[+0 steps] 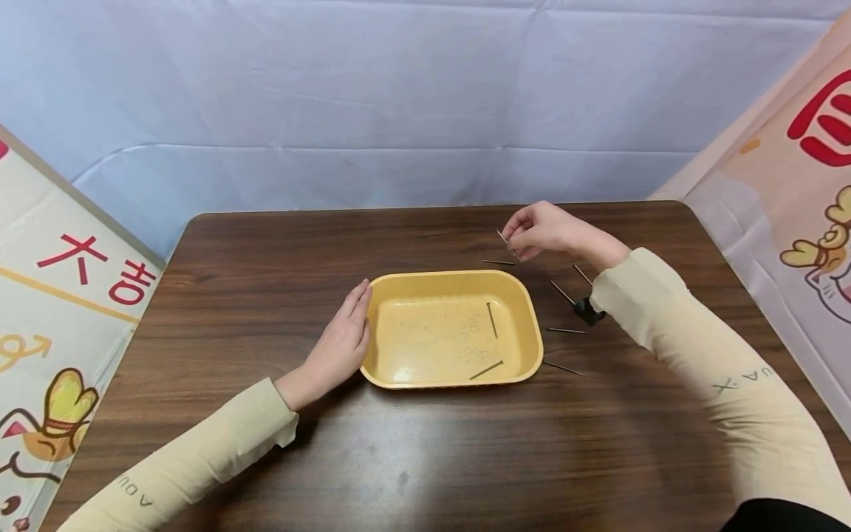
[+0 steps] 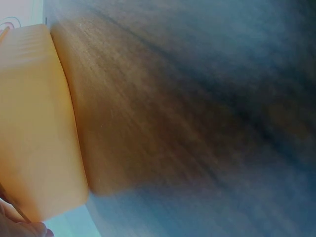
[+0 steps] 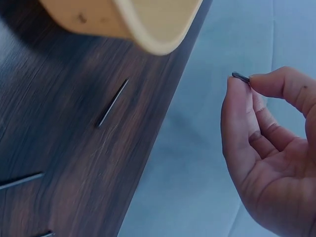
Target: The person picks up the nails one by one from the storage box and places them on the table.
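A yellow plastic basin [image 1: 425, 385] stands on the table with two nails inside, one nail [image 1: 492, 320] near its right wall and another nail [image 1: 487, 370] by the front. Straight fingers of my left hand [image 1: 332, 358] lie along the basin's left rim; the left wrist view shows the basin's outer side [image 2: 39, 123] close up. Beyond the back right corner, my right hand [image 1: 548, 227] pinches a nail [image 3: 240, 77] between thumb and index fingertip, held above the tabletop.
Several loose nails lie around the basin's right side: one nail [image 1: 499, 262] behind it, another nail [image 1: 566, 330] to the right, and a nail [image 1: 564, 367] near the front right corner. A small black block [image 1: 588, 311] is by the right cuff. Cloth hangs behind the wooden table [image 1: 266, 251].
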A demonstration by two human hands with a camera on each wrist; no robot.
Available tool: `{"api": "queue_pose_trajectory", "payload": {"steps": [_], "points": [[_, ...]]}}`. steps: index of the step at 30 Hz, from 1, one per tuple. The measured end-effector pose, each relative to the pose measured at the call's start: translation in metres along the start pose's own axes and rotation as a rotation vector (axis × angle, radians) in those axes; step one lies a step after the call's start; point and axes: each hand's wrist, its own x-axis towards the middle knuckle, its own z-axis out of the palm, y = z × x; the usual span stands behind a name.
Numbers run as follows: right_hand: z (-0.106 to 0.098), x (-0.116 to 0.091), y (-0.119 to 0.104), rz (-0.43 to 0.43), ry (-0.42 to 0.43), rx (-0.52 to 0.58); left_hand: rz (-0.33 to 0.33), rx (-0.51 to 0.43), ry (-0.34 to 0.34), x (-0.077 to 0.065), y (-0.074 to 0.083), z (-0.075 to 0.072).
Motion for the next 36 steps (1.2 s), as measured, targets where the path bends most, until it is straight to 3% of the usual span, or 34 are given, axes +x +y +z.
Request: {"api": "queue_pose_trajectory", "payload": {"steps": [11,36], "points": [[-0.01,0.011,0.029,0.059,0.044,-0.004,-0.006,0.001,-0.004,0.0,0.0,0.0],[-0.004,0.039,0.071,0.18,0.138,-0.109,-0.02,0.007,-0.014,-0.001,-0.001,0.0]]}}
